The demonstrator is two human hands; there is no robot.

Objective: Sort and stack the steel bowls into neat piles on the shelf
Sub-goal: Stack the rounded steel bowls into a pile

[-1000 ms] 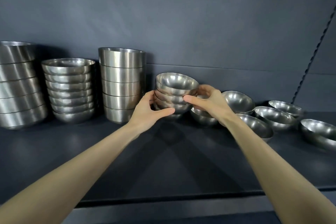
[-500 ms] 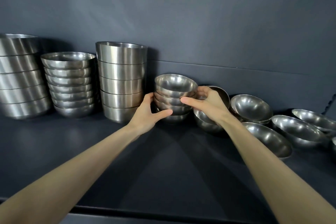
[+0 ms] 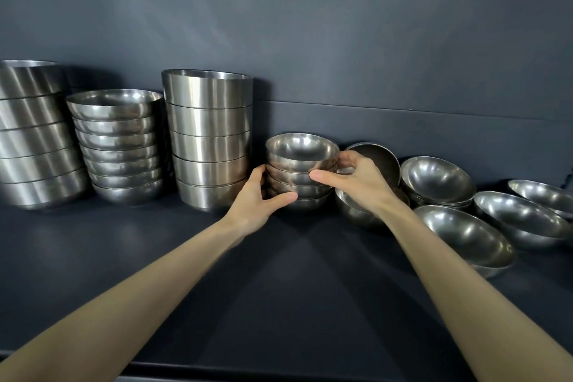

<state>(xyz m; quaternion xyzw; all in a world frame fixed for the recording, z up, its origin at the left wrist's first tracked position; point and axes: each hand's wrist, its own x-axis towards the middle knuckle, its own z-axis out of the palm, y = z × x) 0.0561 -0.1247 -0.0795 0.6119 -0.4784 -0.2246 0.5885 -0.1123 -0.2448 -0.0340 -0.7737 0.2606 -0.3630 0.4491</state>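
Between left hand (image 3: 252,206) and right hand (image 3: 359,186), fingers (image 3: 349,161) clasp the bowl stack (image 3: 290,177).

We stretch both bare arms from the front edge of the dark shelf (image 3: 186,257) toward its back. Our left hand (image 3: 254,198) curls round the left side of the short stack of small round steel bowls (image 3: 300,170), thumb low across its front. Our right hand (image 3: 356,183) grips the right side higher up, thumb on the front, the other digits wrapped behind.
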